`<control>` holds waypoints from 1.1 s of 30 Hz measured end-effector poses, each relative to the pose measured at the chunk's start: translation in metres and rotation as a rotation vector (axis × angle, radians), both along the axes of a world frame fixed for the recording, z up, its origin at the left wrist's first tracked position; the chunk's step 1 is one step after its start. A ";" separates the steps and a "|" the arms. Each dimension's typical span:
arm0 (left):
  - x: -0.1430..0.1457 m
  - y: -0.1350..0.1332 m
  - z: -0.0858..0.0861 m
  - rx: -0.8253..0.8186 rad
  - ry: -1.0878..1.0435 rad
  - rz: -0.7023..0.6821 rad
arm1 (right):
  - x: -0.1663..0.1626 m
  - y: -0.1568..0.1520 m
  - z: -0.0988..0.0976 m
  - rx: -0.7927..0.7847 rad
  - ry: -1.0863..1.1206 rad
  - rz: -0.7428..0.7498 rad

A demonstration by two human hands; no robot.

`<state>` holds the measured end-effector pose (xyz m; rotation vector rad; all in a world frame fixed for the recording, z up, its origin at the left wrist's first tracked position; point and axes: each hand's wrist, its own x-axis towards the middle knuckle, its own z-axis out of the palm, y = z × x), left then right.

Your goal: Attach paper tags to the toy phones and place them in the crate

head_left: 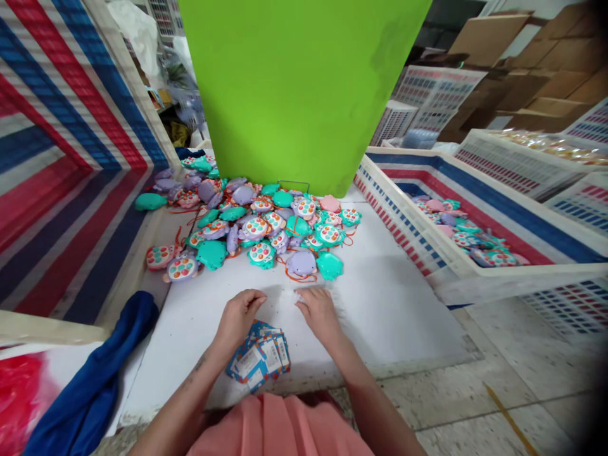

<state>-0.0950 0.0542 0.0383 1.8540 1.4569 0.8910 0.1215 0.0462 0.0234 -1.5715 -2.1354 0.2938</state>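
Observation:
My left hand (240, 315) rests on the white table (389, 297), fingers curled, just above a fanned stack of blue printed cards (259, 356). My right hand (319, 310) lies beside it, fingers bent down onto a small clear plastic bag (292, 296) on the table. Whether either hand pinches anything is hard to make out. A heap of small teal, purple and pink turtle-shaped toys (266, 228) with coloured dots and orange cords lies a short way beyond both hands.
A big green panel (294, 88) stands behind the toy heap. At the right is a white slatted crate (427, 247) holding more toys; at the left, a striped crate (71, 190) tipped up. A blue cloth (95, 380) hangs off the table's left edge. Cardboard boxes (546, 69) fill the far right.

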 end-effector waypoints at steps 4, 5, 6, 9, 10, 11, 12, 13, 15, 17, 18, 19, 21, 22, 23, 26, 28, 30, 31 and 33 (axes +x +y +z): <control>-0.002 0.000 0.012 0.118 0.030 -0.042 | -0.004 0.002 0.013 0.093 0.088 0.071; 0.000 -0.001 0.016 0.141 0.029 -0.073 | -0.008 0.001 0.017 0.093 0.136 0.142; 0.001 -0.003 0.020 0.158 0.025 -0.100 | -0.013 0.000 0.021 0.083 0.183 0.204; 0.002 -0.006 0.028 0.182 -0.009 -0.108 | -0.025 -0.003 0.029 0.019 0.304 0.261; 0.000 -0.006 0.030 0.179 -0.022 -0.093 | -0.026 -0.004 0.030 -0.005 0.346 0.249; -0.004 -0.006 0.031 0.167 -0.034 -0.073 | -0.025 -0.004 0.030 -0.030 0.394 0.233; -0.009 -0.006 0.031 0.143 -0.044 -0.051 | -0.022 -0.003 0.030 -0.057 0.453 0.213; -0.015 -0.006 0.032 0.109 -0.053 -0.031 | -0.019 -0.002 0.029 -0.087 0.523 0.189; -0.026 -0.008 0.032 0.015 -0.063 -0.020 | -0.013 -0.001 0.026 -0.159 0.700 0.121; -0.034 -0.012 0.032 -0.099 -0.066 -0.076 | -0.010 -0.001 0.024 -0.233 0.943 0.041; -0.036 -0.015 0.032 -0.164 -0.068 -0.127 | -0.010 -0.001 0.023 -0.269 1.090 0.016; -0.037 -0.018 0.032 -0.231 -0.061 -0.181 | -0.011 -0.001 0.023 -0.309 1.241 0.010; -0.036 -0.026 0.031 -0.343 0.006 -0.272 | -0.016 -0.002 0.025 -0.391 1.494 0.034; -0.035 -0.031 0.029 -0.380 0.075 -0.306 | -0.018 -0.002 0.026 -0.426 1.570 0.050; -0.034 -0.035 0.028 -0.403 0.168 -0.334 | -0.020 -0.003 0.027 -0.456 1.611 0.059; -0.031 -0.044 0.020 -0.416 0.455 -0.392 | -0.023 -0.003 0.027 -0.493 1.619 0.053; -0.030 -0.046 0.015 -0.414 0.550 -0.397 | -0.023 -0.003 0.024 -0.502 1.611 0.052; -0.030 -0.047 0.012 -0.404 0.553 -0.384 | -0.022 -0.004 0.020 -0.512 1.599 0.070; -0.030 -0.047 0.011 -0.398 0.529 -0.375 | -0.021 -0.004 0.019 -0.519 1.583 0.081; -0.034 -0.045 0.010 -0.385 0.446 -0.365 | -0.021 -0.005 0.017 -0.535 1.520 0.095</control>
